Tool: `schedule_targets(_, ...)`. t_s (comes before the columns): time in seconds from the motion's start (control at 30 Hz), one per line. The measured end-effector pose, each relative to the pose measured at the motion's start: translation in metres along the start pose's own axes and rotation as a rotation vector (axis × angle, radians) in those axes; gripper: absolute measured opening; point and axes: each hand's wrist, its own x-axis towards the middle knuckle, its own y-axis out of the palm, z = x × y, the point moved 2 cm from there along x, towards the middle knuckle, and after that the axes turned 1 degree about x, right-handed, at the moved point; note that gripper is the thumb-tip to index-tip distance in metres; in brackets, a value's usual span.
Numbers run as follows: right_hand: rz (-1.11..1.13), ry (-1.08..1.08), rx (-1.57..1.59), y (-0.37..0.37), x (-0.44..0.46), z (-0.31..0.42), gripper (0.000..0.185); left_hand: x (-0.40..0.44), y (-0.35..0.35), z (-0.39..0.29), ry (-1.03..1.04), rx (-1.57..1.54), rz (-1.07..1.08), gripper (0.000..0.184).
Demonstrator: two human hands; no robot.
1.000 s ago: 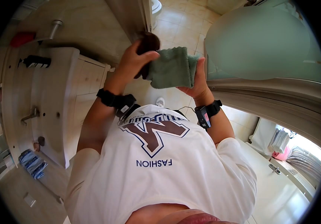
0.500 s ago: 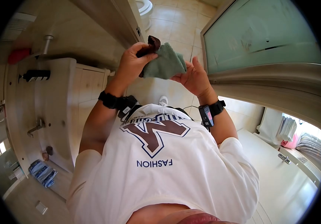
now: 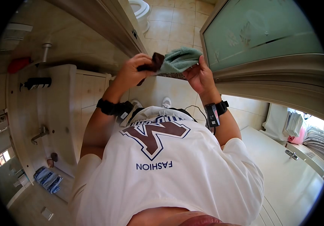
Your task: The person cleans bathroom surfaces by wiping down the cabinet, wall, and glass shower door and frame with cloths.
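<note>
My left hand [image 3: 133,71] is closed around a dark brown cloth [image 3: 157,61], which sticks out past the fingers. A sage-green cloth [image 3: 181,59] stretches from beside the brown one across to my right hand [image 3: 200,78]. Thumb and fingers of that hand pinch its far end. The green cloth lies in loose folds, held in the air above the floor. Whether the two cloths are joined cannot be made out, as the left hand is partly blurred.
On my left runs a pale washbasin counter [image 3: 62,113] with a tap [image 3: 39,135], a black pump bottle [image 3: 37,83] and a blue patterned towel [image 3: 48,179]. A frosted glass door [image 3: 260,37] stands ahead right. Beyond the doorway is a toilet [image 3: 140,11].
My right hand, open beside the green cloth before, now pinches its end and has pulled it up and to the right. The green cloth went from hanging flat to folded.
</note>
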Motion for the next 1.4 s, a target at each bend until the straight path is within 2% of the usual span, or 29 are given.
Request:
schedule_targets(0.07,-0.028,-0.034,0.05,0.002,0.001,0.0,0.05,-0.004,0.001,0.008,-0.007,0.056,0.14,0.021)
schedule_targets(0.2,0.063,-0.037,0.119,0.021,-0.002,0.01,0.055,-0.01,-0.002,0.013,-0.043,0.053,0.131,0.019)
schedule_targets(0.27,0.09,-0.116,0.095,0.038,-0.008,0.023,0.059,-0.015,-0.01,0.013,-0.239,0.004,0.034,0.016)
schedule_targets(0.3,0.094,-0.119,0.09,0.052,-0.016,0.034,0.059,-0.018,-0.013,0.012,-0.233,0.004,0.032,0.016)
schedule_targets(0.37,0.276,-0.218,0.241,0.083,-0.036,0.06,0.058,-0.026,-0.023,0.014,-0.375,-0.159,-0.096,0.019)
schedule_targets(0.43,0.234,-0.271,0.191,0.087,-0.042,0.078,0.055,-0.033,-0.029,0.02,-0.374,-0.174,-0.122,0.024)
schedule_targets(0.5,0.209,-0.341,0.139,0.085,-0.04,0.087,0.053,-0.036,-0.031,0.027,-0.403,-0.376,-0.259,0.031)
schedule_targets(0.53,0.354,-0.284,0.134,0.08,-0.036,0.083,0.05,-0.039,-0.032,0.029,-0.361,-0.359,-0.284,0.04)
schedule_targets(0.57,0.498,-0.221,0.128,0.071,-0.03,0.078,0.047,-0.039,-0.035,0.027,-0.34,-0.354,-0.284,0.04)
schedule_targets(0.6,0.25,-0.178,0.281,0.046,-0.031,0.071,0.044,-0.042,-0.036,0.025,-0.336,-0.477,-0.282,0.044)
schedule_targets(0.63,0.252,-0.171,0.289,0.045,-0.033,0.07,0.044,-0.047,-0.037,0.024,-0.342,-0.597,-0.283,0.048)
schedule_targets(0.67,0.177,-0.212,0.138,0.042,-0.034,0.065,0.044,-0.051,-0.04,0.019,-0.352,-0.585,-0.291,0.048)
schedule_targets(0.7,0.104,-0.25,-0.01,0.039,-0.034,0.061,0.045,-0.052,-0.045,0.007,-0.307,-0.718,-0.275,0.052)
schedule_targets(0.73,0.09,-0.246,-0.001,0.042,-0.035,0.06,0.045,-0.052,-0.051,-0.005,-0.26,-0.849,-0.259,0.055)
schedule_targets(0.8,0.111,-0.256,0.012,0.052,-0.034,0.062,0.046,-0.055,-0.073,-0.026,-0.151,-0.942,-0.495,0.06)
schedule_targets(0.87,0.122,-0.342,-0.044,0.046,-0.024,0.066,0.046,-0.056,-0.106,-0.062,0.12,-0.768,-0.733,0.065)
schedule_targets(0.9,0.121,-0.339,-0.037,0.046,-0.019,0.064,0.046,-0.052,-0.11,-0.097,0.15,-0.822,-0.912,0.067)
schedule_targets(0.93,0.144,-0.293,-0.05,0.046,-0.016,0.064,0.046,-0.046,-0.109,-0.123,0.353,-0.687,-0.875,0.066)
schedule_targets(1.0,0.163,-0.246,-0.064,0.043,-0.009,0.059,0.046,-0.032,-0.115,-0.143,0.618,-0.351,-0.601,0.065)
schedule_targets(1.03,0.136,-0.235,-0.033,0.036,-0.005,0.054,0.046,-0.015,-0.129,-0.151,0.734,0.415,-0.632,0.066)
schedule_targets(1.1,0.106,-0.225,0.002,0.033,-0.001,0.046,0.046,0.04,-0.132,-0.158,0.651,1.316,-0.776,0.07)
schedule_targets(1.13,0.162,-0.25,-0.054,0.036,0.0,0.044,0.048,0.067,-0.134,-0.161,0.648,1.711,-0.865,0.071)
schedule_targets(1.17,0.215,-0.276,-0.112,0.037,0.001,0.044,0.049,0.083,-0.133,-0.165,0.696,1.837,-0.928,0.072)
schedule_targets(1.2,0.206,-0.28,-0.112,0.036,0.003,0.042,0.049,0.089,-0.133,-0.172,0.737,1.812,-0.967,0.072)
schedule_targets(1.27,0.082,-0.305,-0.081,0.026,0.008,0.041,0.049,0.098,-0.133,-0.187,0.813,1.67,-1.057,0.073)
schedule_targets(1.4,0.024,-0.292,-0.015,0.011,0.015,0.044,0.049,0.104,-0.131,-0.197,0.908,1.445,-1.156,0.075)
